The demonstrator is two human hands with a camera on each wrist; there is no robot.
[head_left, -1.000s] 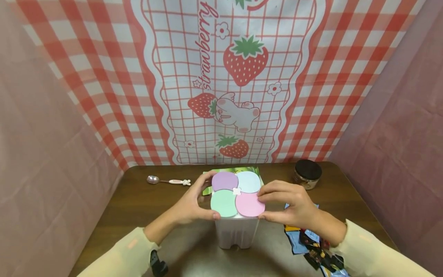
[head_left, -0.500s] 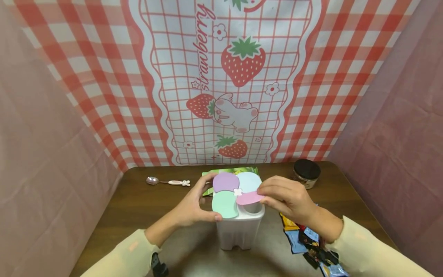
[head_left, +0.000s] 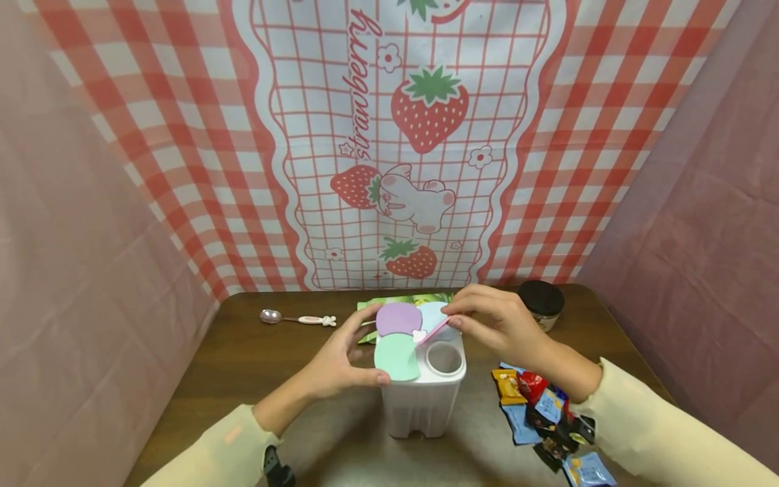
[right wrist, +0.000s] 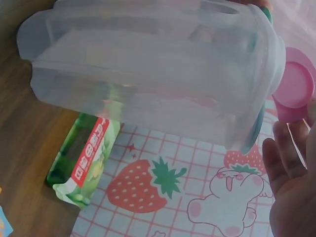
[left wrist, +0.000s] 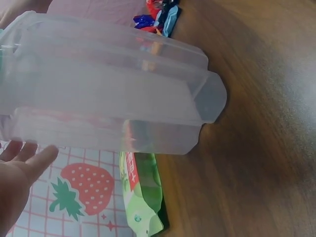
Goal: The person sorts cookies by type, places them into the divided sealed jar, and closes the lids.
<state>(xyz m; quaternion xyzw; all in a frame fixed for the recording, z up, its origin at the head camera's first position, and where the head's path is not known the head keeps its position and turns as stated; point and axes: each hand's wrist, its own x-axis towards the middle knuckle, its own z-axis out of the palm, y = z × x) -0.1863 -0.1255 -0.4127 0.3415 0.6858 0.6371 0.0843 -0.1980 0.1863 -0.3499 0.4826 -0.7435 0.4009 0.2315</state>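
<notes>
A tall translucent storage container [head_left: 420,409] stands upright on the table, with flap lids in several pastel colours. My left hand [head_left: 331,362] holds its upper left side, thumb at the front corner and fingers toward the back. Between thumb and fingertips my right hand [head_left: 505,325] pinches the edge of the pink lid [head_left: 433,331], which is tilted up steeply toward the middle of the top. Below it a round opening [head_left: 444,360] shows. The purple lid [head_left: 398,319] and green lid [head_left: 395,356] lie flat; the pale blue lid [head_left: 431,314] is partly hidden behind the pink one.
A green packet [right wrist: 86,153] lies behind the container. Several small wrapped snacks [head_left: 548,412] are piled at the right, under the right forearm. A black-lidded jar [head_left: 540,302] stands at the back right; a spoon [head_left: 298,318] lies at the back left. Patterned cloth [head_left: 432,108] hangs behind.
My right hand has lifted the pink lid from flat to steeply tilted, moving up and slightly left, uncovering the round opening. The left hand has stayed on the container.
</notes>
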